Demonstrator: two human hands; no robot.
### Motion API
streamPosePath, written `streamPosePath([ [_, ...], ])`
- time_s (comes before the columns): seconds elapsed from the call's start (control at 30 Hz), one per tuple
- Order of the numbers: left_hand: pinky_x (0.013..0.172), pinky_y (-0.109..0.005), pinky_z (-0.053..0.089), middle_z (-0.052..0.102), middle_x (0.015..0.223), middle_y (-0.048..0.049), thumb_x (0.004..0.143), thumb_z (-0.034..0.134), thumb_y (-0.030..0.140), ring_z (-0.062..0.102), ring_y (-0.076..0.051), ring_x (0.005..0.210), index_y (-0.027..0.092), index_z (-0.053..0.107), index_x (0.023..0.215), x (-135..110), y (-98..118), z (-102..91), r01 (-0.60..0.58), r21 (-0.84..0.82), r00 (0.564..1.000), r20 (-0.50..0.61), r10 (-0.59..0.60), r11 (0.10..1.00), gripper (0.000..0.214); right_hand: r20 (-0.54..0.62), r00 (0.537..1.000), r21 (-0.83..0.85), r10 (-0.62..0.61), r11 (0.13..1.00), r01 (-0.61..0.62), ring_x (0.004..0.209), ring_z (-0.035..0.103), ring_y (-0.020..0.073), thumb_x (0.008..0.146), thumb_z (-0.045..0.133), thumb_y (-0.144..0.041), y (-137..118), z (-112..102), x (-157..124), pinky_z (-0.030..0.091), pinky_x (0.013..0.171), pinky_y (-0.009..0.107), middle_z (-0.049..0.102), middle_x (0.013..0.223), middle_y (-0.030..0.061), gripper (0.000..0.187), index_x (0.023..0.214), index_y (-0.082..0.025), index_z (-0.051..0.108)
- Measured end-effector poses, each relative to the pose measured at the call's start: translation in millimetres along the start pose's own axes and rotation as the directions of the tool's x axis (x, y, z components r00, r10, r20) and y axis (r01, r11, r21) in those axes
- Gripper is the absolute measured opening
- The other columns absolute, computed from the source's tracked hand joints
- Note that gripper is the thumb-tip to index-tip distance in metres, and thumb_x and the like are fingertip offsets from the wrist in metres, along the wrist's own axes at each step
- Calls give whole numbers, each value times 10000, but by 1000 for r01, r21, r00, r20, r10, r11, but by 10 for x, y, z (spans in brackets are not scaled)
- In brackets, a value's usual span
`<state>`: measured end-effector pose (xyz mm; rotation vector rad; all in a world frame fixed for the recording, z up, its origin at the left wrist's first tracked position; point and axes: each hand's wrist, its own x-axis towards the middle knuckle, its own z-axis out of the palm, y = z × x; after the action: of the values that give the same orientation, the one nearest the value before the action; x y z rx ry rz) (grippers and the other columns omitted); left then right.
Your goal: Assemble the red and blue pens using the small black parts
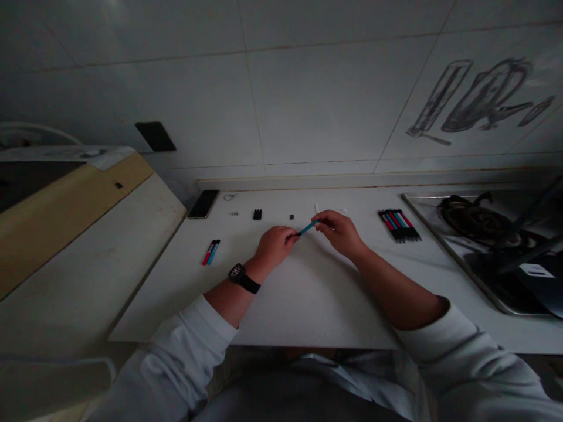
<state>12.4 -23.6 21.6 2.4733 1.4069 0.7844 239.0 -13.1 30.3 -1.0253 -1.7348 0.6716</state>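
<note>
Head view. Left hand [273,246], curled, pinches the dark end of a blue pen [308,227]; right hand [339,230] pinches the opposite end between thumb and fingertips. The pen is held just above the white countertop [308,293], tilted up toward the right hand. The step in hand appears to be 2-handed work on the pen's ends; a twist or pull along its axis would call for a firm grip at both ends. Left: 2 loose pens [210,252], red and blue. Right: a row of pens [399,225]. Behind: small black parts [257,214] and a phone [203,204]
</note>
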Motion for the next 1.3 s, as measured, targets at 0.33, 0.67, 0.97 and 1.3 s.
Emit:
streamPosePath([
  [0.33, 863, -331, 521, 738, 1058, -58, 885, 775, 334, 668, -199, 920, 196, 692, 1182, -35, 19, 6, -9, -100, 999, -50, 4, 995, 338, 15, 998, -117, -54, 992, 56, 773, 660, 179, 921, 660, -383, -20, -11, -7, 525, 713, 309, 732, 892, 56, 180, 972, -224, 729],
  [0.67, 808, -319, 508, 710, 919, -46, 949, 666, 239, 653, -194, 874, 195, 707, 954, -19, 0, 23, -51, -157, 994, -99, 36, 986, 61, -12, 993, -207, -118, 972, 113, 815, 678, 170, 961, 623, -382, 95, -105, 39, 565, 756, 307, 730, 1075, 79, 321, 1237, -230, 689],
  [0.97, 797, -319, 514, 708, 934, -40, 956, 647, 264, 655, -179, 837, 199, 694, 955, -26, -39, 57, -11, -218, 999, -53, -1, 976, 81, 128, 980, -654, 152, 756, -33, 1072, 672, 222, 952, 533, -167, 612, -279, 128, 512, 1003, 335, 688, 1226, 126, 408, 1317, -199, 714],
  [1.3, 798, -324, 530, 725, 941, -43, 942, 660, 261, 673, -179, 821, 204, 692, 953, -26, -19, 54, 15, -227, 999, -37, -24, 974, 67, 195, 967, -694, 165, 720, 17, 1107, 659, 228, 968, 549, -206, 575, -257, 132, 499, 1020, 345, 710, 1202, 108, 337, 1223, -228, 769],
])
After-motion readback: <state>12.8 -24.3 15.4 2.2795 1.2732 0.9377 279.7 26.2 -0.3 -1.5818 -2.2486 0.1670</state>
